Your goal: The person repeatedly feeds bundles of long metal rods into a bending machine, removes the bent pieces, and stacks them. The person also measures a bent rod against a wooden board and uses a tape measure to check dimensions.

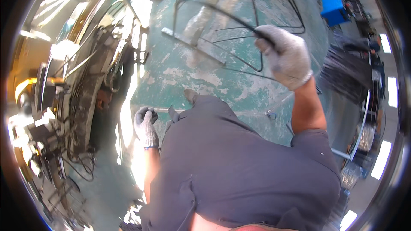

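Note:
My right hand (pixel 286 55), in a pale work glove, is raised ahead on the right, its fingers wrapped round a dark bent metal rod (pixel 218 9). From the fist the rod runs left and bends down at its far end. A flat metal bar (pixel 192 47) shows below that bend; whether it is joined to the rod I cannot tell. My left hand (pixel 145 125), also gloved, hangs low beside my body near the left machinery. Its fingers are loosely curled, with nothing visible in them.
Machinery (pixel 96 81) with cables and strong glare lines the left side. Thin dark bent rods (pixel 295 10) stand over the worn green floor (pixel 171 79) ahead. A blue box (pixel 332 4) and a stack of dark rods (pixel 346 75) are on the right.

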Motion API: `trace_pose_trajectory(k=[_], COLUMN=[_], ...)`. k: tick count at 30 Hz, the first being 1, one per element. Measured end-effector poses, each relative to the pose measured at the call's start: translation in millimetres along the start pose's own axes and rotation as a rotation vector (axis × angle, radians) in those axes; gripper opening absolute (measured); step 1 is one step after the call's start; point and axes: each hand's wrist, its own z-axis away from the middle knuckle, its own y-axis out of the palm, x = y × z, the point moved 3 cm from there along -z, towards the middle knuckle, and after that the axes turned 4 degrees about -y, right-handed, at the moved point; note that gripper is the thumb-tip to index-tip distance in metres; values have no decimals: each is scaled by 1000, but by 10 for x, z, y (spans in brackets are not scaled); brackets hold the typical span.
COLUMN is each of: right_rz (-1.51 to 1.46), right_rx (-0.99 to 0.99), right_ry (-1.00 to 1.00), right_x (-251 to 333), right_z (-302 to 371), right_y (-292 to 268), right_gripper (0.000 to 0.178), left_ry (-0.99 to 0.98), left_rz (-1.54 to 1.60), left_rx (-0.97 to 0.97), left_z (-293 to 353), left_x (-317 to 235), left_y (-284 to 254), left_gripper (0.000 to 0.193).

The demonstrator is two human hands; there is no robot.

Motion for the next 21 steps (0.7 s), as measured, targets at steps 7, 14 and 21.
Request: trace_pose_trajectory(k=[7,14,21], right_rz=[-220,-434,-469], right_rx=[298,767,1194], right_ry=[60,-87,-705], right_x=[534,1841,3766], right_z=[-280,55,846], right_y=[454,1517,2458], right_gripper=[16,26,28], left_ry=[78,75,388], left_rz=[2,792,1587], left_rx=[-186,-188,-28], left_z=[250,1060,2378], left_x=[-115,200,299], left_y=[-62,-891,-2369], left_gripper=[30,38,61])
